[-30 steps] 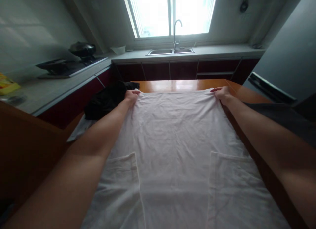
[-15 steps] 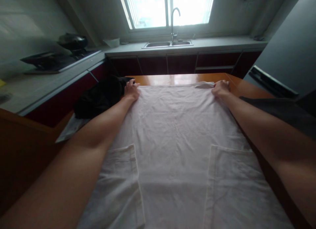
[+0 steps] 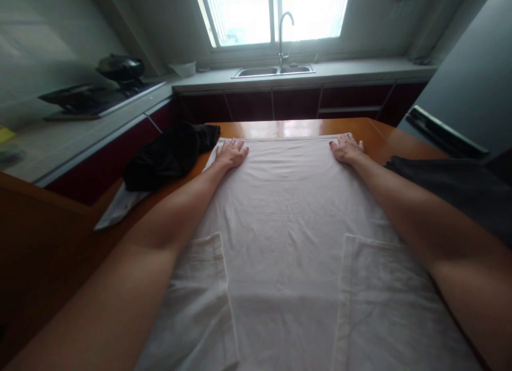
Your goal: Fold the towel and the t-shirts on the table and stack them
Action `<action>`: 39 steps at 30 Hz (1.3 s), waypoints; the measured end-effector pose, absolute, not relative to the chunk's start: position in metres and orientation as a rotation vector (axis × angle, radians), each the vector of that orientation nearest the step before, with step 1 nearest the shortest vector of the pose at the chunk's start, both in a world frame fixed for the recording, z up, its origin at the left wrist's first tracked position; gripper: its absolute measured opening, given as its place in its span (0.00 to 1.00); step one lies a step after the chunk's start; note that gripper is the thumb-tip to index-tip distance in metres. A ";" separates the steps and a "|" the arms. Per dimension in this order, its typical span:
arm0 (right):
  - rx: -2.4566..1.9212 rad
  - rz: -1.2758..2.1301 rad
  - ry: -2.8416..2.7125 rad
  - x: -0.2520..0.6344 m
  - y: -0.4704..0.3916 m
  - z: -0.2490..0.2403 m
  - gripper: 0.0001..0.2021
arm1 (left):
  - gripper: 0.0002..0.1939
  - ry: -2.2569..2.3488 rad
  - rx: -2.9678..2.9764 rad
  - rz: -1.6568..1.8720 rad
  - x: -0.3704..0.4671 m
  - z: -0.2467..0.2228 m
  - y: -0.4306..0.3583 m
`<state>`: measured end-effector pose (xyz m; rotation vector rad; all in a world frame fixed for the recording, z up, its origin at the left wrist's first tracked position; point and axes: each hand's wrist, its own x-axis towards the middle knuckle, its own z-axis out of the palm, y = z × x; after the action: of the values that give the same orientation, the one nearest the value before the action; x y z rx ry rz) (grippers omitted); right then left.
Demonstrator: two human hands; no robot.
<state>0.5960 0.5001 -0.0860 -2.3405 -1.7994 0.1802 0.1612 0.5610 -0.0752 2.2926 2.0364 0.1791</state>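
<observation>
Smoothing the broad white cloth [image 3: 284,211] seems the step, left hand [image 3: 232,153] and right hand [image 3: 346,148] near its far corners, fingers [image 3: 240,145] splayed, gripping nothing, next needing even pressure.

No text, label, brand, number or sign can be read, on the cloth [image 3: 284,243] at 6 o'clock or elsewhere. The yellow thing [image 3: 5,134] at the 9 o'clock edge is cut off and too blurred to show whether it bears print.
</observation>
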 end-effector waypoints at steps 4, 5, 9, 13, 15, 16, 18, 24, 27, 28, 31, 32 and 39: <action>-2.356 0.180 -1.799 0.597 0.497 -0.084 0.37 | 0.36 2.024 2.291 0.157 0.163 -0.074 0.561; -2.353 0.197 -1.808 0.596 0.497 -0.082 0.37 | 0.37 2.020 2.283 0.143 0.164 -0.072 0.560; -2.275 0.139 -1.829 0.586 0.483 -0.065 0.32 | 0.35 1.984 2.283 0.172 0.169 -0.060 0.551; -1.941 -0.084 -1.961 0.549 0.427 -0.037 0.22 | 0.33 1.747 2.522 0.382 0.177 -0.038 0.505; -1.775 -0.082 -2.064 0.524 0.378 -0.025 0.16 | 0.31 1.514 2.645 0.461 0.177 -0.027 0.463; -1.719 -0.067 -2.095 0.513 0.350 -0.020 0.14 | 0.28 1.392 2.680 0.505 0.176 -0.022 0.438; -1.639 0.025 -2.202 0.493 0.291 -0.014 0.12 | 0.24 1.201 2.706 0.530 0.169 -0.014 0.383; -1.728 0.283 -2.272 0.473 0.151 -0.019 0.07 | 0.14 1.375 2.538 0.418 0.129 -0.004 0.228; -1.842 0.341 -2.250 0.472 0.113 -0.026 0.08 | 0.14 1.492 2.412 0.379 0.116 -0.010 0.167; -1.876 0.359 -2.237 0.470 0.104 -0.027 0.09 | 0.15 1.494 2.384 0.371 0.116 -0.013 0.149; -1.916 0.356 -2.215 0.463 0.082 -0.028 0.12 | 0.17 1.439 2.425 0.407 0.121 -0.025 0.106; -1.912 0.338 -2.226 0.459 0.077 -0.027 0.14 | 0.18 1.438 2.462 0.442 0.124 -0.030 0.096; -1.900 0.293 -2.258 0.444 0.059 -0.031 0.12 | 0.07 1.493 2.644 0.568 0.130 -0.042 0.080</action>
<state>0.4442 0.0588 -0.0305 -1.9001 -2.2578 0.2931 0.1296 0.0804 -0.0419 2.6436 1.4928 0.5677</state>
